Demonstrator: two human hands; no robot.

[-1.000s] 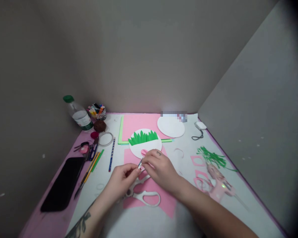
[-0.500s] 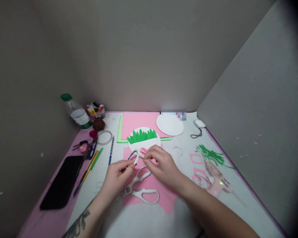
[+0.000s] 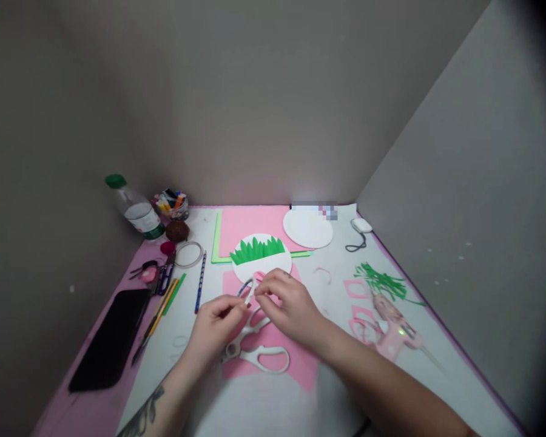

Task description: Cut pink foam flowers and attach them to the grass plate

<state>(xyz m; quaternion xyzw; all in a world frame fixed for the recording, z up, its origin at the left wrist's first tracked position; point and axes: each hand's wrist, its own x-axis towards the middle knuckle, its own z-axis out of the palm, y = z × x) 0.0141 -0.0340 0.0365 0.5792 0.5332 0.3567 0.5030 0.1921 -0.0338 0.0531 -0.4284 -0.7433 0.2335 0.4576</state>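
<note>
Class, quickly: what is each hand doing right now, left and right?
Left hand: closed, pinching one end of a small white loop.
Right hand: closed, fingertips pinching the loop's other side, above the scissors.

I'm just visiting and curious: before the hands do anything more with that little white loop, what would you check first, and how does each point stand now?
1. Both hands on the white loop: ok; left hand and right hand pinch it.
2. Grip firm: cannot tell.
3. Scissors clear of the fingers: ok, lying on the pink sheet.
4. Plate with green grass uncovered: ok.
5. Glue gun apart from the hands: ok.
</note>
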